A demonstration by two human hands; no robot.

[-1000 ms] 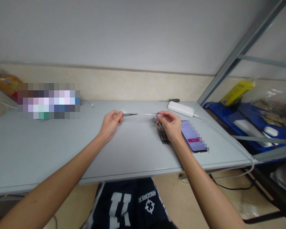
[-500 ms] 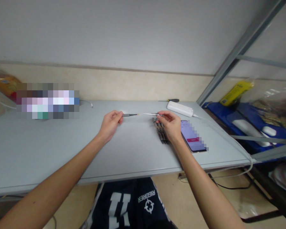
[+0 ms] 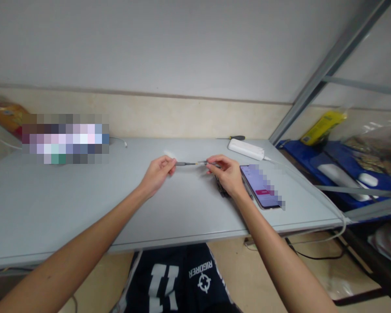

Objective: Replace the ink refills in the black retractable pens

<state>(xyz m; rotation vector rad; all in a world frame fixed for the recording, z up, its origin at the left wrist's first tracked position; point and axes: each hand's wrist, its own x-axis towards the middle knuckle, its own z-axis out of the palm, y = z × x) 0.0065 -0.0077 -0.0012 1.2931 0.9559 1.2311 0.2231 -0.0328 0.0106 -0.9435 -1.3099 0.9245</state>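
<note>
My left hand [image 3: 159,171] pinches the grey front part of a pen [image 3: 181,164] between thumb and fingers. A thin dark refill sticks out of it to the right, with a pale yellowish spot near its end. My right hand [image 3: 226,171] pinches a slim clear pen barrel [image 3: 202,162] that lies in line with the refill. The refill's end meets the barrel's left end; how far it is inside I cannot tell. Under my right hand, several dark slim pieces [image 3: 222,190], like pens or pen parts, lie on the desk, mostly covered.
A phone [image 3: 260,187] with a lit screen lies right of my right hand. Behind it are a white power strip [image 3: 246,149] with a cable and a small screwdriver [image 3: 237,138]. A blurred-out object [image 3: 65,139] stands at the back left of the grey desk [image 3: 84,208].
My hands have come closer together and slightly nearer to me. The gap between the refill and the barrel's end has closed. More of the dark pieces is now covered by my right hand.
</note>
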